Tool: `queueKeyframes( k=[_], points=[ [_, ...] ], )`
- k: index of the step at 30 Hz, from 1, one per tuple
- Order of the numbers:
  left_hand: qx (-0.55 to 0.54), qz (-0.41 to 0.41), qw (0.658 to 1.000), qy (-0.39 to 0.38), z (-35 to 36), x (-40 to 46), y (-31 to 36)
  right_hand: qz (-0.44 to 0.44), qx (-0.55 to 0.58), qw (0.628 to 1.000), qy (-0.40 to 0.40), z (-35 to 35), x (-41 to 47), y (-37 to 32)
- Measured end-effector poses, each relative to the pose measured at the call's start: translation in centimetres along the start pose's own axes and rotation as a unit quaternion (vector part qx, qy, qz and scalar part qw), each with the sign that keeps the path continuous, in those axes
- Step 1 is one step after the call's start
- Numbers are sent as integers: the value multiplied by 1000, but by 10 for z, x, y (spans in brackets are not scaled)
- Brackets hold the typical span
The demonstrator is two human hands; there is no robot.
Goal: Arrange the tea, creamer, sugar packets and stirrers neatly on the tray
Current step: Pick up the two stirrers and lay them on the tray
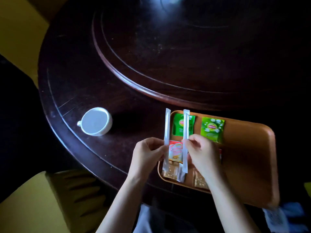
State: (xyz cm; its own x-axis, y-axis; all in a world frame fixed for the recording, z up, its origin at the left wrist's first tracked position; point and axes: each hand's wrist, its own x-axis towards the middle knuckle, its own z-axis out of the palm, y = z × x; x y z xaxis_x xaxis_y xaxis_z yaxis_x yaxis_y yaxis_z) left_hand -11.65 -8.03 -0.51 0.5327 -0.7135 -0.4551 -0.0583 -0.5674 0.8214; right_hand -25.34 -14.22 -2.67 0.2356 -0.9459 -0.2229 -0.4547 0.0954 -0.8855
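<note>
An orange-brown tray [249, 148] lies on the dark table at the lower right. Two green tea packets [179, 125] [212, 129] rest side by side at its far end. A red and white creamer packet [175, 151] lies below the left tea packet. Brown sugar packets [170, 172] [200, 182] sit at the near edge. My left hand [148, 155] pinches one white wrapped stirrer [166, 132] upright over the tray's left rim. My right hand [202, 152] pinches a second wrapped stirrer [185, 132] parallel to it, partly covering the tray's middle.
A white cup [96, 121] stands on the table left of the tray. A raised round turntable [185, 47] fills the table's centre beyond the tray. A yellow-green chair [33, 204] is at the lower left. Crumpled white paper [284, 217] lies at the lower right.
</note>
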Motion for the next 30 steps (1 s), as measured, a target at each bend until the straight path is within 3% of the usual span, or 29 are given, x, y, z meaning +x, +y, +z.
queueKeyframes(
  k=[3, 8, 15, 24, 27, 30],
  points=[
    [64, 45, 996, -41, 36, -11, 10, 28, 25, 997, 61, -47, -5, 22],
    [171, 138, 973, -70, 94, -30, 21, 54, -23, 993, 105, -111, -9, 52],
    [221, 143, 957, -122, 152, -43, 21, 79, -206, 970, 99, -135, -14, 79],
    [259, 185, 940, -121, 172, -42, 14, 97, -297, 942, 123, -141, -19, 94],
    [299, 249, 915, -107, 168, -44, 14, 48, -314, 933, 169, -146, -28, 90],
    [360, 415, 832, -80, 159, -44, 19, -59, -344, 922, 166, -156, -39, 99]
  ],
)
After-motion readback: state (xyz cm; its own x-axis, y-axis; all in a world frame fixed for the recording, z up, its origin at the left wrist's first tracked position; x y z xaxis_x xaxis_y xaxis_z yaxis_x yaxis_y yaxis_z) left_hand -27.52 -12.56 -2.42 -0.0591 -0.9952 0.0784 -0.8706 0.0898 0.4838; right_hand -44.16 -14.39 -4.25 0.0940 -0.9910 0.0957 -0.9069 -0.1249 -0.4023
